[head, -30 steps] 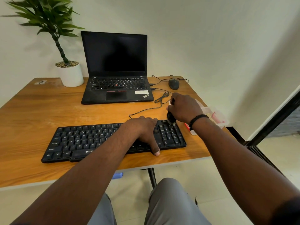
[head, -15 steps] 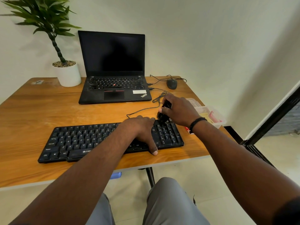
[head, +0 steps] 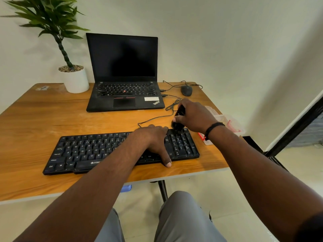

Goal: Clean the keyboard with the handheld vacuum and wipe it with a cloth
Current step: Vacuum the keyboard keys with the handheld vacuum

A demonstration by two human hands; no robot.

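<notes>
A black keyboard (head: 83, 152) lies along the front of the wooden desk (head: 35, 123). My left hand (head: 153, 142) rests flat on its right half, fingers spread, thumb over the front edge. My right hand (head: 194, 116) grips a small black handheld vacuum (head: 178, 123), tilted, its brush end touching the top right corner of the keyboard above the number pad. No cloth can be made out.
An open black laptop (head: 124, 74) stands behind the keyboard, with a potted plant (head: 73, 77) to its left. A mouse (head: 186, 90) and loose cables (head: 157, 117) lie at the back right. A clear plastic box (head: 227, 123) sits at the desk's right edge.
My right hand has shifted the vacuum slightly left and back along the keyboard's top right corner. My left hand has stayed on the keys.
</notes>
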